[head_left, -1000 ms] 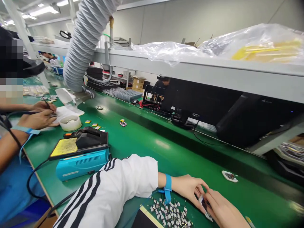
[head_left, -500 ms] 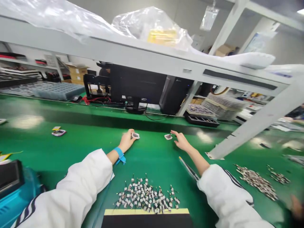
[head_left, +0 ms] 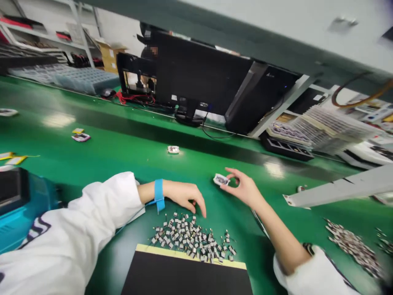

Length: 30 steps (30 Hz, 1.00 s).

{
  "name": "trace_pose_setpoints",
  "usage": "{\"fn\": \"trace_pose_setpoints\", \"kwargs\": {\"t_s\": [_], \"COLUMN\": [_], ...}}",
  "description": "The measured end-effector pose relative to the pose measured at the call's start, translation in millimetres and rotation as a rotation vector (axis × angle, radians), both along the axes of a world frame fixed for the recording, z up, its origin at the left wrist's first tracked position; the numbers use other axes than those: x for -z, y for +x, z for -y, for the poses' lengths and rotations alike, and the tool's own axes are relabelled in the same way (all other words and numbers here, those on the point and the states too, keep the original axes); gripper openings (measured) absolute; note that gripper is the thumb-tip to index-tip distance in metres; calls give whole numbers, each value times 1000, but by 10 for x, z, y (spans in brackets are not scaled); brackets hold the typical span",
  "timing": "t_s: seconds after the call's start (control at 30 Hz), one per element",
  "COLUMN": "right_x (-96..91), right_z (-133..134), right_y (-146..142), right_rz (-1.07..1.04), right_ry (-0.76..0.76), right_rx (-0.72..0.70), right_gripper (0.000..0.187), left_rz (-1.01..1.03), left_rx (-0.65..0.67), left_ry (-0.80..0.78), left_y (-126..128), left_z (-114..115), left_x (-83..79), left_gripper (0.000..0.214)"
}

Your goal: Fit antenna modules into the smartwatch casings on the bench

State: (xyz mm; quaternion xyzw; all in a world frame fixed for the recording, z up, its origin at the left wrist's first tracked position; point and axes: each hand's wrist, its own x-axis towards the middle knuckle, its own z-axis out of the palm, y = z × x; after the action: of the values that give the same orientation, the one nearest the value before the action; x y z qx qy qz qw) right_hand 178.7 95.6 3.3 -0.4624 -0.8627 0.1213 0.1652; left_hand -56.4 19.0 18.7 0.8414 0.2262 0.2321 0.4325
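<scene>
My right hand (head_left: 241, 186) pinches a small white-edged electronic module (head_left: 221, 179) between thumb and forefinger, just above the green bench mat (head_left: 129, 155). My left hand (head_left: 184, 196), with a blue wrist strap (head_left: 159, 196), rests its curled fingertips on the mat at the top of a pile of small metal-tabbed components (head_left: 192, 241). It holds nothing. A matching module (head_left: 173, 149) lies alone on the mat, beyond and between my hands. Below the pile sits a black pad with a yellow edge (head_left: 184, 272).
A second heap of small parts (head_left: 353, 248) lies at the right. A teal soldering station (head_left: 18, 205) stands at the left. Across the bench are a black monitor (head_left: 196, 69), a computer case (head_left: 260, 96), a grey parts tray (head_left: 86, 80) and a person (head_left: 147, 41).
My view has swung and tilted. My right hand has picked up the module it was reaching for. My left hand has left its module farther off on the mat and dropped to the pile.
</scene>
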Motion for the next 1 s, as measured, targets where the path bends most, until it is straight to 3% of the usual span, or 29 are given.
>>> {"fn": "trace_pose_setpoints", "kwargs": {"t_s": [0.1, 0.17, 0.4, 0.53, 0.7, 0.83, 1.0], "right_x": [95, 184, 325, 335, 346, 334, 341], "right_z": [462, 612, 578, 565, 598, 669, 701], "right_y": [-45, -62, -89, -99, -59, -6, -24], "right_rz": [-40, -91, -288, -324, -329, -303, -266], "right_ry": [-46, -80, -174, -166, -152, -150, -151], "right_rx": [-89, -129, -136, -78, -42, -59, -110], "right_gripper": [56, 52, 21, 17, 21, 45, 51], "left_rz": [-27, -61, -305, -456, -571, -646, -710], "left_rx": [82, 71, 39, 82, 86, 45, -53], "left_ry": [52, 103, 330, 457, 543, 555, 494], "left_y": [98, 121, 50, 51, 80, 107, 98], "left_z": [62, 55, -23, -16, 27, 71, 59], "left_x": [65, 101, 92, 67, 47, 35, 6], "left_gripper": [21, 17, 21, 22, 22, 28, 14]}}
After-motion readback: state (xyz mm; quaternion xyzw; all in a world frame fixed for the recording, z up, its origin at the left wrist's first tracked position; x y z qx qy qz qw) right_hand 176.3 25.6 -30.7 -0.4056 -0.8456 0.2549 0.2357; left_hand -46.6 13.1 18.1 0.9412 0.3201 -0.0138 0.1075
